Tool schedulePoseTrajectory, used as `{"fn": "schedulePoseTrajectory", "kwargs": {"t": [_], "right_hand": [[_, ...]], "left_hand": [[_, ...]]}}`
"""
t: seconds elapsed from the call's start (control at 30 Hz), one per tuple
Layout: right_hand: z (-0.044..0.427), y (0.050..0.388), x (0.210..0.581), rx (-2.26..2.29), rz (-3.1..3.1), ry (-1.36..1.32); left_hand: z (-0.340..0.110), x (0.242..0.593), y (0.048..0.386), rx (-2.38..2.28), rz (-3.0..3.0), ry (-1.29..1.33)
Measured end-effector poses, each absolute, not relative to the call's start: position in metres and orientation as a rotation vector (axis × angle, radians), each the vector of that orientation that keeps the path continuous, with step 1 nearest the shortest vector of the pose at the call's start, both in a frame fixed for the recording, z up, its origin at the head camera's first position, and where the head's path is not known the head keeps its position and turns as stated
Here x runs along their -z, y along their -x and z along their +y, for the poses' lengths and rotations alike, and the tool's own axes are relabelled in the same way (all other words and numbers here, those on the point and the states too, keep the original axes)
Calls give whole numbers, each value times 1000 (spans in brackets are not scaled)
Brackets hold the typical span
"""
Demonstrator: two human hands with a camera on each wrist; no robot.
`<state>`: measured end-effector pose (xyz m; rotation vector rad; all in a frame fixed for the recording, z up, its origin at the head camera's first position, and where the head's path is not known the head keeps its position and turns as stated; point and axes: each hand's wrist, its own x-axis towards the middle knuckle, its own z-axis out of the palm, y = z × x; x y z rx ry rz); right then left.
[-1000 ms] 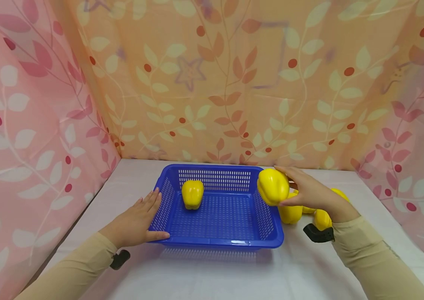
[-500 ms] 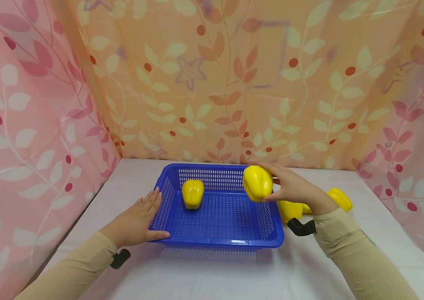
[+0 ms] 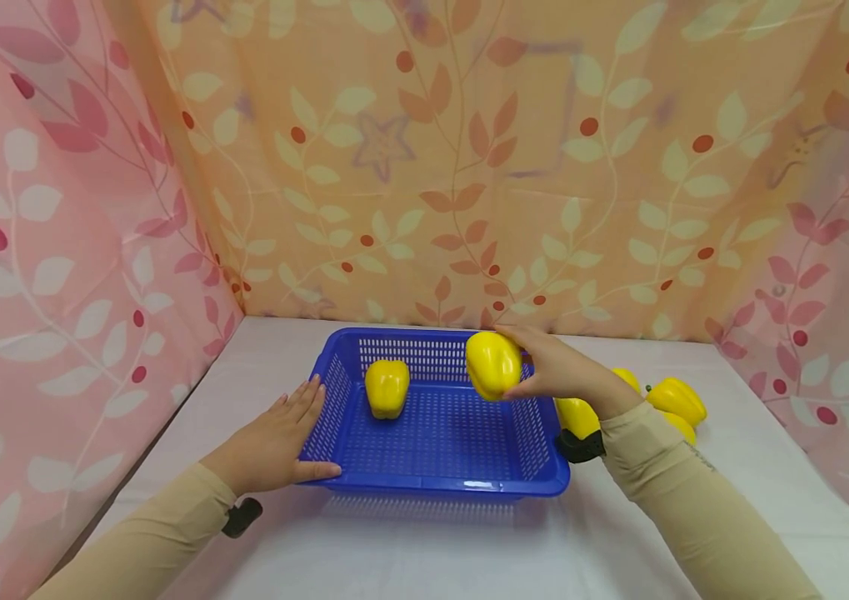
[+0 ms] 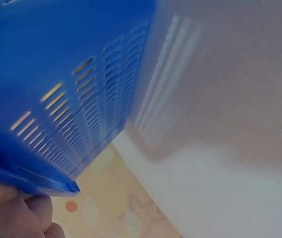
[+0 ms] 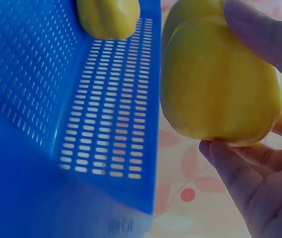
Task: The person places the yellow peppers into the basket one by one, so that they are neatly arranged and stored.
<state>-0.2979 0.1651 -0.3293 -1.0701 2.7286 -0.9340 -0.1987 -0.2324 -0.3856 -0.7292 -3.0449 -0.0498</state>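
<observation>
My right hand (image 3: 561, 368) grips a yellow bell pepper (image 3: 493, 365) between thumb and fingers, holding it above the right part of a blue plastic basket (image 3: 431, 483). In the right wrist view, the thumb lies on one side of the held bell pepper (image 5: 220, 84) and the fingertips on the other. Another yellow bell pepper (image 3: 387, 389) stands inside the basket toward its back left. My left hand (image 3: 270, 446) rests on the basket's left rim near the front corner, fingers stretched out. The left wrist view has part of that hand (image 4: 17, 213) below the rim.
Several more yellow bell peppers lie on the white tabletop (image 3: 439, 558) right of the basket, one of them (image 3: 676, 402) farthest right and others partly behind my right arm. A patterned orange curtain (image 3: 454, 167) hangs behind, with pink ones at both sides.
My right hand has carried its bell pepper left, from the basket's right rim to over the inside. The left hand, the basket and the bell pepper in it have stayed put.
</observation>
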Motion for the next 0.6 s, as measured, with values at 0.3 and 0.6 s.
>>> {"fn": "schedulePoseTrajectory", "kwargs": {"t": [0.3,0.6], "right_hand": [[148,306,334,893,2739,1028],[131,314,342,859,2754,1109]], "left_hand": [[-233,388,200,46,-3043,730],[-233,387,199,47,-3036,736]]}}
